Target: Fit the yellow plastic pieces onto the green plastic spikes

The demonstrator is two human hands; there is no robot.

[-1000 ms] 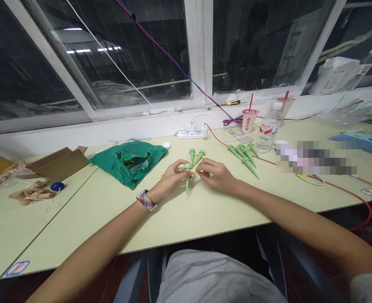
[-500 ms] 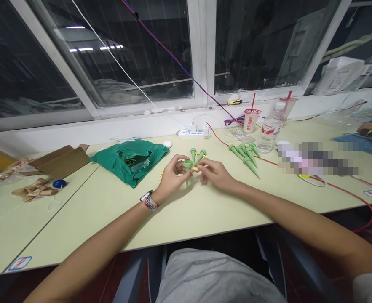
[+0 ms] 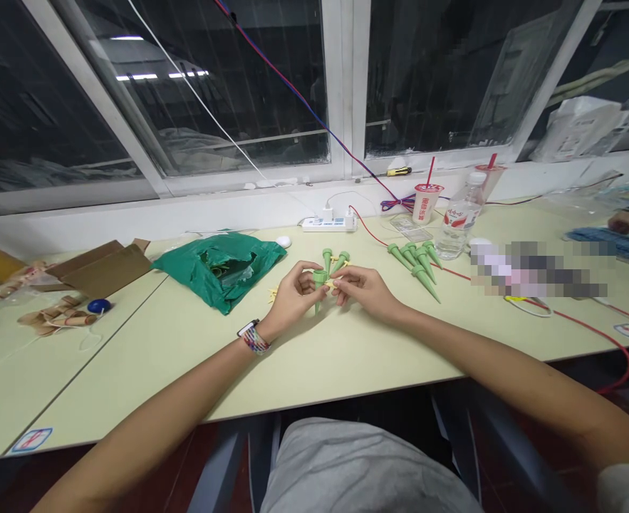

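My left hand [image 3: 293,301] grips a green plastic cone-shaped spike [image 3: 319,286], which points down. My right hand [image 3: 365,291] faces it, its fingertips pinching a small pale yellow plastic piece [image 3: 336,283] right next to the spike. Just beyond my fingers, two more green spikes [image 3: 328,261] point up, with yellow parts among them; how they are joined is hidden. A loose group of several green spikes [image 3: 413,261] lies on the table to the right of my right hand. A small yellow piece [image 3: 273,293] lies near my left hand.
A crumpled green plastic bag [image 3: 221,271] and a cardboard box lid [image 3: 100,267] lie to the left. A power strip [image 3: 328,224], a cup [image 3: 427,203] and a water bottle [image 3: 458,214] stand behind. Red cable crosses the table. A co-worker's hand [image 3: 628,222] rests far right.
My view has drifted slightly, and my hands have come closer together around the spike. A co-worker's hand has entered at the far right.
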